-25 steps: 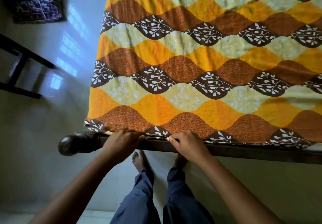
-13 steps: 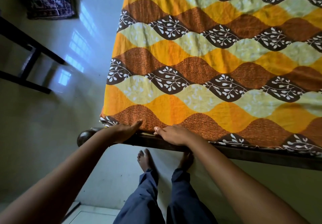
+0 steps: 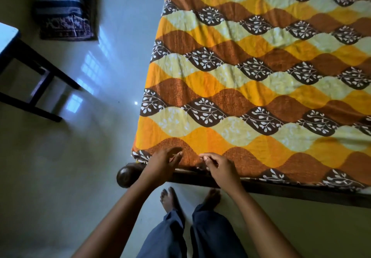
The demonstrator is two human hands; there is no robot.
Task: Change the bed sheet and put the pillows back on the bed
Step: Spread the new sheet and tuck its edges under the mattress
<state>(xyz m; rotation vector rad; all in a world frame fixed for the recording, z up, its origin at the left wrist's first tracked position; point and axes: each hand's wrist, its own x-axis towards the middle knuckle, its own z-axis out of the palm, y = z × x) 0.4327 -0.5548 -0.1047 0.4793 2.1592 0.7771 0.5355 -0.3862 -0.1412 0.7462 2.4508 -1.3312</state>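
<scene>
An orange, brown and cream wave-patterned bed sheet [image 3: 251, 81] lies spread flat over the bed, reaching its near edge and left corner. My left hand [image 3: 162, 164] hovers at the near left corner with fingers spread and relaxed, holding nothing. My right hand [image 3: 217, 167] is beside it over the sheet's near edge, fingers loosely curled; whether they pinch the cloth is unclear. A dark wooden bed frame [image 3: 281, 191] with a round corner knob [image 3: 125, 175] runs under the sheet's edge.
A striped dark blue bundle of cloth [image 3: 64, 10] lies on the glossy floor at the far left. A dark-framed table or stool [image 3: 30, 73] stands at the left. My bare feet [image 3: 170, 199] stand on the floor close to the frame.
Both hands have lifted off the sheet's near edge, where they pressed it against the frame. My view has shifted left, so the bed sits further right.
</scene>
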